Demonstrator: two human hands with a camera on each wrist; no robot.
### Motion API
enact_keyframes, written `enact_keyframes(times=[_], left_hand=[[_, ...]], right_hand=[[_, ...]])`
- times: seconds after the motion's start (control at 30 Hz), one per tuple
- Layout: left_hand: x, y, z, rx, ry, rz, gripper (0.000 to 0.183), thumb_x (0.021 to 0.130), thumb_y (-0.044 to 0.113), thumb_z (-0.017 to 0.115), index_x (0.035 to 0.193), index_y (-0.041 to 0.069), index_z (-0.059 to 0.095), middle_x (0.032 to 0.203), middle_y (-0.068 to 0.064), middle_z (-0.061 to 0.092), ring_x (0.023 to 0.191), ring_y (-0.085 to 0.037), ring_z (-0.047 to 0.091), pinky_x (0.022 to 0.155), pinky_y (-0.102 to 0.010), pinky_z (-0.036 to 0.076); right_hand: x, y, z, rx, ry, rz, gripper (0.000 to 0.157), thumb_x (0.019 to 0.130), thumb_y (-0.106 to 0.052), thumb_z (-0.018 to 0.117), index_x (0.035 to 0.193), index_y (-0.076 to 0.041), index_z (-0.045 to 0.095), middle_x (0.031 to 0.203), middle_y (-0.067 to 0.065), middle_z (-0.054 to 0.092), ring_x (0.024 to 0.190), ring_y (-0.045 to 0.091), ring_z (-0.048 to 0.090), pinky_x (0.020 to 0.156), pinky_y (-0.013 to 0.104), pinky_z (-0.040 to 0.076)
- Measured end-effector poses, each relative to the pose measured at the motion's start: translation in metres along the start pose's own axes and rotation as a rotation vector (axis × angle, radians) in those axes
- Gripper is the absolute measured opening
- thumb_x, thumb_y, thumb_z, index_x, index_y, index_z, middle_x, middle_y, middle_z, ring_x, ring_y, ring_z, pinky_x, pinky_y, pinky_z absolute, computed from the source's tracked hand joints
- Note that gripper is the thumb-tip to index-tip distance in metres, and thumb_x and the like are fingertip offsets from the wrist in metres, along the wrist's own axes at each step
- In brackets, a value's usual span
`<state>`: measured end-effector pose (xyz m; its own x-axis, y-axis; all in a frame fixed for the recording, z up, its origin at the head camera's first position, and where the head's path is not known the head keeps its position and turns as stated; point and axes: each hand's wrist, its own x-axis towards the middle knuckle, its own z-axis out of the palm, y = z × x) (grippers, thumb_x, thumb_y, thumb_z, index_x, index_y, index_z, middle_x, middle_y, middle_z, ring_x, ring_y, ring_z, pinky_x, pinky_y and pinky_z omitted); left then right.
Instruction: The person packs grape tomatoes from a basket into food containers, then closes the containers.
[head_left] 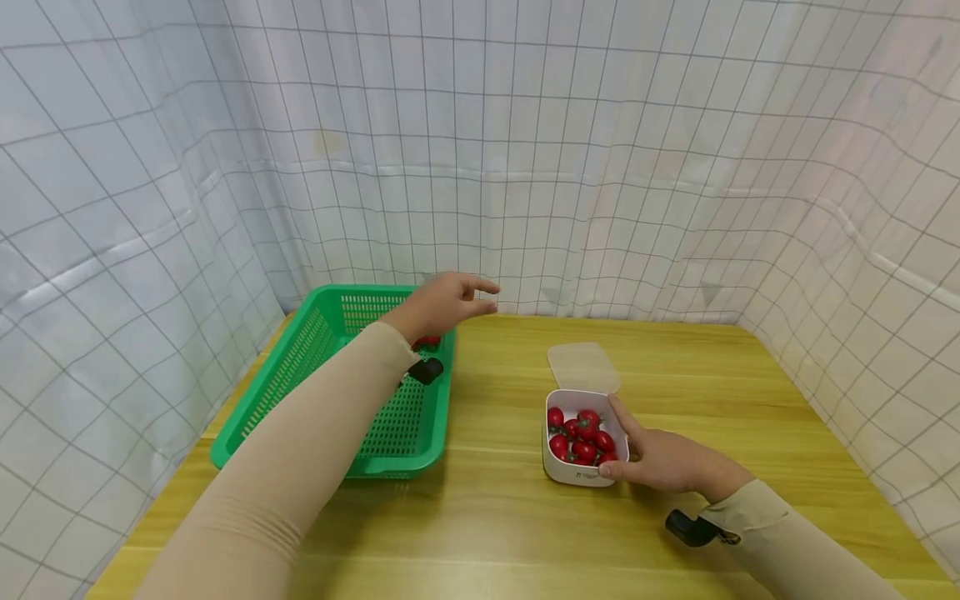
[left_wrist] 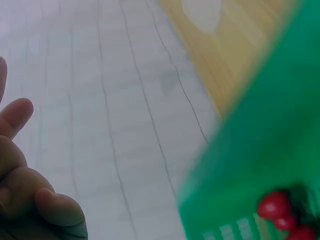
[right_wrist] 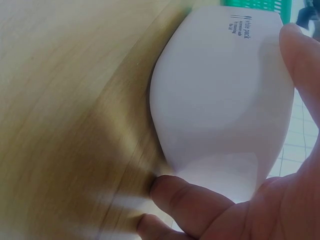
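My left hand (head_left: 448, 302) hovers over the far right rim of a green basket (head_left: 438, 429), its thumb and index finger apart with nothing between them. In the left wrist view, the fingers (left_wrist: 20, 115) are clear of the basket (left_wrist: 250, 145). Red cherry tomatoes (left_wrist: 275, 205) lie inside, partly hidden by my arm in the head view. My right hand (head_left: 663, 458) holds the right side of a white food container (head_left: 573, 475), its thumb at the near corner. Several cherry tomatoes (head_left: 585, 452) with green stems fill the container. In the right wrist view, printed lettering marks the container's wall (right_wrist: 220, 95).
Behind the container, a translucent lid (head_left: 583, 367) lies flat on the wooden table (head_left: 502, 517). White gridded curtains (head_left: 525, 167) enclose the back and both sides. The basket takes up the table's left part.
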<state>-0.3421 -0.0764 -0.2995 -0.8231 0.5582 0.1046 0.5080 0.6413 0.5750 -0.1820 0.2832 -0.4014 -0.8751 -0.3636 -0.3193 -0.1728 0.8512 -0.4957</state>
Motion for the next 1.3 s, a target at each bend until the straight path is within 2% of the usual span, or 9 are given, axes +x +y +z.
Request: enact_keyframes(times=[0.13,0.2,0.4,0.53,0.63,0.77,1.03,1.13,1.3], left_hand=[[-0.003,-0.036,-0.011,0.002,0.054,-0.103,0.046,0.108,0.045,0.058,0.148,0.023,0.062,0.124,-0.011,0.065,0.097,-0.025,0.054,0.079,-0.04,0.048],[-0.004,-0.053,-0.012,0.003,0.056,-0.143,0.046,0.108,0.042,0.057,0.149,0.02,0.062,0.134,-0.013,0.064,0.103,-0.029,0.055,0.084,-0.044,0.05],[-0.006,-0.092,-0.009,0.101,-0.036,-0.238,0.047,0.106,0.031,0.063,0.149,0.012,0.061,0.143,-0.019,0.063,0.126,-0.038,0.06,0.109,-0.055,0.049],[-0.002,-0.11,-0.004,0.157,-0.111,-0.299,0.049,0.103,0.027,0.069,0.15,0.016,0.06,0.159,-0.019,0.051,0.149,-0.043,0.043,0.121,-0.06,0.039],[0.001,-0.118,0.001,0.188,-0.165,-0.318,0.053,0.101,0.026,0.072,0.152,0.018,0.058,0.164,-0.02,0.045,0.154,-0.046,0.035,0.123,-0.061,0.035],[0.006,-0.122,0.008,0.212,-0.206,-0.328,0.058,0.1,0.024,0.074,0.155,0.017,0.055,0.164,-0.02,0.043,0.154,-0.047,0.034,0.123,-0.061,0.035],[0.009,-0.125,0.016,0.247,-0.193,-0.31,0.05,0.1,0.025,0.074,0.148,0.016,0.063,0.151,-0.017,0.059,0.136,-0.038,0.056,0.114,-0.056,0.047],[0.009,-0.125,0.02,0.249,-0.195,-0.295,0.044,0.1,0.024,0.075,0.143,0.015,0.068,0.143,-0.015,0.065,0.13,-0.036,0.059,0.109,-0.054,0.05],[0.009,-0.125,0.025,0.238,-0.207,-0.329,0.046,0.097,0.023,0.078,0.141,0.016,0.069,0.142,-0.014,0.067,0.134,-0.037,0.059,0.111,-0.054,0.049]], right_hand=[[0.0,0.001,0.0,-0.006,0.003,0.005,0.119,0.095,-0.063,0.068,0.169,-0.011,-0.01,0.154,0.033,0.049,0.134,0.045,0.059,0.111,0.064,0.045],[0.0,0.002,0.0,-0.007,0.002,0.008,0.119,0.095,-0.063,0.068,0.169,-0.012,-0.01,0.155,0.033,0.048,0.135,0.045,0.059,0.111,0.065,0.045],[0.002,0.003,0.0,-0.007,-0.005,0.027,0.12,0.095,-0.065,0.068,0.17,-0.014,-0.011,0.156,0.032,0.048,0.135,0.044,0.059,0.11,0.064,0.046],[0.003,0.004,0.0,-0.006,-0.006,0.032,0.12,0.094,-0.065,0.068,0.17,-0.014,-0.01,0.155,0.032,0.049,0.134,0.044,0.059,0.11,0.064,0.046],[0.003,0.005,0.0,-0.005,-0.007,0.029,0.119,0.095,-0.065,0.068,0.17,-0.014,-0.01,0.156,0.031,0.048,0.135,0.043,0.059,0.11,0.064,0.046],[0.003,0.006,-0.001,-0.001,-0.003,0.017,0.119,0.095,-0.064,0.068,0.17,-0.015,-0.01,0.159,0.03,0.046,0.135,0.043,0.059,0.11,0.064,0.046],[0.004,0.006,-0.002,-0.003,0.002,0.007,0.12,0.095,-0.065,0.067,0.169,-0.014,-0.011,0.162,0.028,0.043,0.137,0.044,0.057,0.112,0.064,0.044],[0.004,0.006,-0.002,-0.001,0.004,0.006,0.12,0.095,-0.065,0.068,0.17,-0.014,-0.011,0.161,0.028,0.043,0.137,0.044,0.057,0.112,0.064,0.045],[0.004,0.005,-0.001,0.003,0.002,0.009,0.12,0.095,-0.064,0.068,0.17,-0.013,-0.01,0.161,0.029,0.044,0.138,0.045,0.056,0.112,0.065,0.044]])
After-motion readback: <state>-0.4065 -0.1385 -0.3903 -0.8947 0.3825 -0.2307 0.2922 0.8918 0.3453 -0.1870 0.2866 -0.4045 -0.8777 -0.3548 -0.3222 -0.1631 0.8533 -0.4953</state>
